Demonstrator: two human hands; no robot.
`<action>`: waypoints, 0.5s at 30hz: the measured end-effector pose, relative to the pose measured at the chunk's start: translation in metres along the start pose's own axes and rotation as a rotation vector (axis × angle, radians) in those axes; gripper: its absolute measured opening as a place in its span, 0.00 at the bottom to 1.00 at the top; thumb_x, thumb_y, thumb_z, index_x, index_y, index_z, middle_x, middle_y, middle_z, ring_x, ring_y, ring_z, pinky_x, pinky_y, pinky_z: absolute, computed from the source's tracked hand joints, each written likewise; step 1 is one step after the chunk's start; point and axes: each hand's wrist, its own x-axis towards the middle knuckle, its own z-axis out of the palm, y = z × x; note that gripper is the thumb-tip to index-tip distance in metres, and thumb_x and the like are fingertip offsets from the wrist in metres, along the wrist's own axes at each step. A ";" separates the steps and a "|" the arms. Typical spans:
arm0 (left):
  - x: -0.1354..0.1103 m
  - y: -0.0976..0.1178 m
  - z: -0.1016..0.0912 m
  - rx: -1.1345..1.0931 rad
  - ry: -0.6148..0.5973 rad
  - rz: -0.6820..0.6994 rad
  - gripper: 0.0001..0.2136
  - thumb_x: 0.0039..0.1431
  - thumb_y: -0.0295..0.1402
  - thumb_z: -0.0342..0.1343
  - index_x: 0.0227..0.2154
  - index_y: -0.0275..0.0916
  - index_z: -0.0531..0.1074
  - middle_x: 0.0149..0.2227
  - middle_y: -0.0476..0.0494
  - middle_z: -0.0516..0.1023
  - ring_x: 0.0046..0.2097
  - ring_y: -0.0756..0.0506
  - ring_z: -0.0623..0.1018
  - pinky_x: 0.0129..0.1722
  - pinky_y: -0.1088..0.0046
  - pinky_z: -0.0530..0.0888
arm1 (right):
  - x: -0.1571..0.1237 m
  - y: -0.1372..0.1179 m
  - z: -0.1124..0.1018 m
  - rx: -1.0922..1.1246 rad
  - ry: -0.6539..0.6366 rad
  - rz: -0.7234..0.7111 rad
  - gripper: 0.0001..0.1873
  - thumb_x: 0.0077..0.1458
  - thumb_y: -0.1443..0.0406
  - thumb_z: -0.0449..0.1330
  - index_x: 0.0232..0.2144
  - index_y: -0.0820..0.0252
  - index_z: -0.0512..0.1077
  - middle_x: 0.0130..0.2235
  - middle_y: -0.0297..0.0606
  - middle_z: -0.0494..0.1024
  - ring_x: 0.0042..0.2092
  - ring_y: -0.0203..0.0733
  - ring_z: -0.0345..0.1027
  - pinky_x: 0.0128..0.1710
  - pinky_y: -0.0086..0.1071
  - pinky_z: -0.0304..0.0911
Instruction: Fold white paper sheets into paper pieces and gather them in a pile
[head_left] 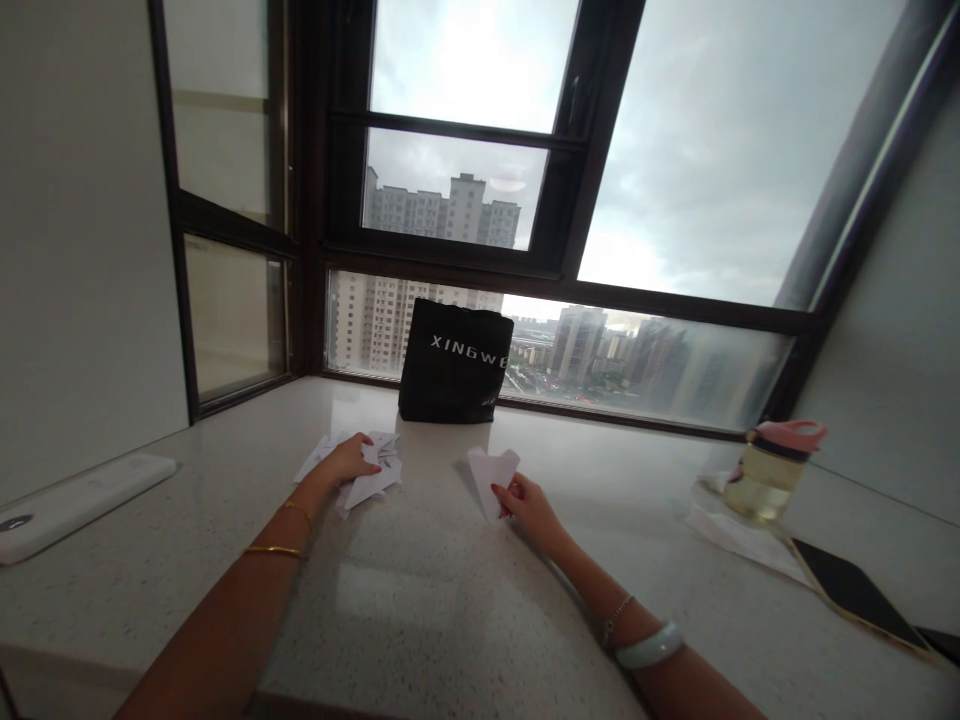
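At the left, my left hand [346, 462] curls over a loose heap of white paper pieces [382, 470] on the pale speckled counter. Its thumb and index finger are around some of the paper, while the other fingers are partly hidden. In front of the black bag and to its right, my right hand [523, 500] pinches a folded white paper piece [489, 475] by its right edge. That piece has a notched top and narrows toward the bottom, held close to the counter surface.
A black bag [457, 365] with white lettering stands against the window. On the left lies a long white device [82, 500]. To the right are a pink-lidded bottle [765, 480], white tissue-like sheets [750, 545] and a dark flat tablet-like object [859, 595].
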 end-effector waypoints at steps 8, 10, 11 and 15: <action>-0.003 0.028 0.026 -0.486 -0.043 0.085 0.11 0.46 0.38 0.52 0.29 0.34 0.65 0.28 0.46 0.72 0.33 0.46 0.73 0.28 0.75 0.68 | 0.000 -0.006 0.003 0.117 -0.063 0.014 0.14 0.43 0.55 0.54 0.23 0.60 0.62 0.15 0.30 0.68 0.19 0.34 0.61 0.21 0.27 0.55; -0.010 0.036 0.040 -0.609 -0.098 0.086 0.10 0.49 0.37 0.50 0.31 0.35 0.63 0.29 0.46 0.72 0.32 0.48 0.73 0.28 0.75 0.69 | -0.002 -0.011 0.005 0.147 -0.100 0.017 0.14 0.43 0.54 0.54 0.22 0.60 0.63 0.16 0.31 0.69 0.19 0.33 0.61 0.21 0.27 0.55; -0.014 0.040 0.047 -0.664 -0.131 0.087 0.10 0.50 0.36 0.50 0.32 0.36 0.63 0.30 0.45 0.72 0.32 0.48 0.73 0.28 0.74 0.70 | -0.003 -0.014 0.007 0.163 -0.120 0.020 0.15 0.43 0.54 0.54 0.22 0.60 0.63 0.16 0.31 0.70 0.19 0.33 0.61 0.21 0.27 0.55; -0.032 0.058 0.067 -0.836 -0.303 0.113 0.10 0.48 0.33 0.52 0.34 0.37 0.62 0.35 0.43 0.71 0.34 0.47 0.73 0.31 0.70 0.71 | -0.008 -0.024 0.017 0.214 -0.185 0.039 0.15 0.42 0.53 0.56 0.21 0.60 0.63 0.17 0.32 0.71 0.20 0.33 0.62 0.22 0.27 0.55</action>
